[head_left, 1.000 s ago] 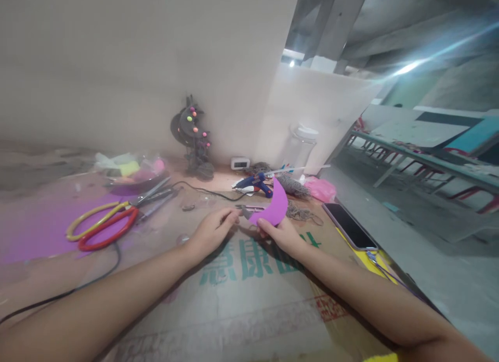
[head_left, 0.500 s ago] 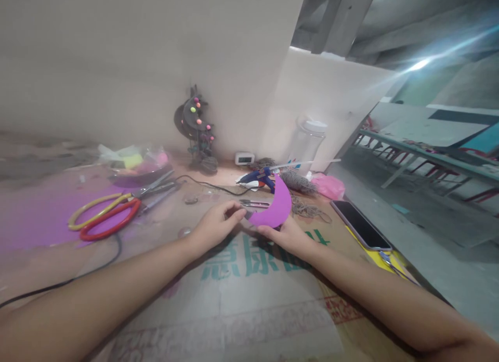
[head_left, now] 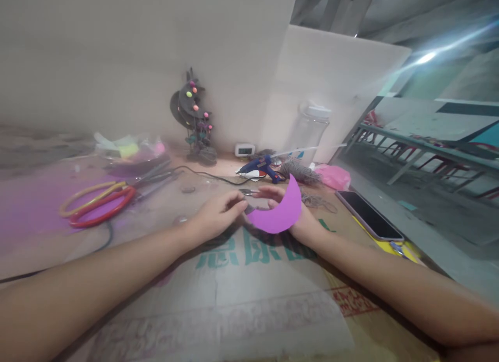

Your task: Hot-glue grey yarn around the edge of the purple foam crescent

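Note:
A purple crescent (head_left: 281,212) is held up over the cardboard, with a grey strip at its left tip. My left hand (head_left: 224,211) pinches that left end between thumb and fingers. Behind the crescent is my right hand (head_left: 298,216), its fingers apart and pointing left; the crescent hides part of the palm, and whether the hand touches it is unclear. Small metal snips (head_left: 248,191) lie just beyond my hands.
Behind stand a blue glue gun (head_left: 261,169), grey yarn (head_left: 298,172), a clear bottle (head_left: 310,131) and a small clock (head_left: 245,150). Red-and-yellow scissors (head_left: 101,203) lie left, a phone (head_left: 369,215) right. A decorated grey crescent ornament (head_left: 193,110) stands by the wall.
The fingers of my right hand have come off the crescent's near face and spread behind it. The crescent has turned and shifted slightly right. The camera view has shifted a little.

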A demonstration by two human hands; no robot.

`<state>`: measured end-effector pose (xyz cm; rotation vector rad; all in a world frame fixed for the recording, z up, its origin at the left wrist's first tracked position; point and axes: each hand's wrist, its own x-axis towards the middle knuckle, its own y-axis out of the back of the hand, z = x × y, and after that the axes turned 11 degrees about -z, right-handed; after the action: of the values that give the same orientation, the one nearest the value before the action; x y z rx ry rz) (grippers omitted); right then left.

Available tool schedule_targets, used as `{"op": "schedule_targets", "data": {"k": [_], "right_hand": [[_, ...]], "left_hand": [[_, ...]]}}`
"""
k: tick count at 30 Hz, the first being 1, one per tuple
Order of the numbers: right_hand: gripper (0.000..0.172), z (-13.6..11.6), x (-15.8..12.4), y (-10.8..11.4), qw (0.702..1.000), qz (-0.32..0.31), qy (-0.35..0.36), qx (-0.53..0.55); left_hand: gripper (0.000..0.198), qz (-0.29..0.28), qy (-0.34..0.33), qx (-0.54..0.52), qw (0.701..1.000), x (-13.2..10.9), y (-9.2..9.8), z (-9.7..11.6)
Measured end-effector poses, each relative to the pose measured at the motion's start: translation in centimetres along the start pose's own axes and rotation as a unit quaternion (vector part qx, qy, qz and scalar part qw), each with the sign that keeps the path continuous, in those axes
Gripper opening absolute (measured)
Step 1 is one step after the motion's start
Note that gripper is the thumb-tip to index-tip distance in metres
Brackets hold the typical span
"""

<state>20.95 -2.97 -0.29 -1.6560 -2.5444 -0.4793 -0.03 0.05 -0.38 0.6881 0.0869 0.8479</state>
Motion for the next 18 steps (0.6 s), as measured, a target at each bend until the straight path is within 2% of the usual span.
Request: {"op": "schedule_targets", "data": {"k": [3, 6, 9, 13, 18], "right_hand": [[0.046, 0.1, -0.1, -0.3, 0.993, -0.076, -0.052, 0.075], [0.046, 0.7, 0.2, -0.3, 0.986, -0.103, -0.067, 0.116], [0.039, 1.3, 0.7, -0.2, 0.991, -0.064, -0.049, 0.104], [0.032, 1.4, 1.2, 0.0, 0.999, -0.003, -0.040, 0.013], [0.027, 2.1, 1.3, 0.2, 0.999, 0.011, -0.030, -0.038]], "left_hand": [[0.028, -0.007, 0.008, 0.009, 1.000, 0.0, -0.1, -0.1], [0.028, -0.010, 0.007, 0.012, 1.000, 0.0, -0.1, -0.2], [0.027, -0.004, 0.007, 0.026, 1.000, 0.0, 0.0, -0.2], [0.027, -0.001, 0.008, 0.024, 1.000, 0.0, 0.0, -0.2], [0.027, -0.014, 0.013, -0.020, 1.000, 0.1, -0.1, -0.4]]}}
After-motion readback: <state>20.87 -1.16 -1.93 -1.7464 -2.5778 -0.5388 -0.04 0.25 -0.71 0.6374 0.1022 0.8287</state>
